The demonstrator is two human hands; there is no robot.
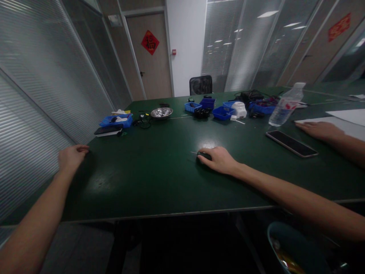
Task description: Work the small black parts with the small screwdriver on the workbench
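My right hand (pixel 218 160) rests over the middle of the green table (pixel 148 175), fingers closed around the dark handle of a screwdriver (pixel 204 155). Its thin metal shaft points left, just above the tabletop. By the table's left edge is my left hand (pixel 71 156), its fingers drawn together and pointing right. Whether anything lies in that pinch I cannot make out. A black notebook (pixel 108 130) and a blue tray (pixel 116 120) with small items are the things closest to it.
A metal bowl (pixel 161 113), a blue bin (pixel 222 113) and a white device (pixel 239 109) stand farther back. To the right are a water bottle (pixel 286 104), a phone (pixel 291 143) and another person's hand (pixel 319 130) on paper. A bin (pixel 275 228) stands below the table edge.
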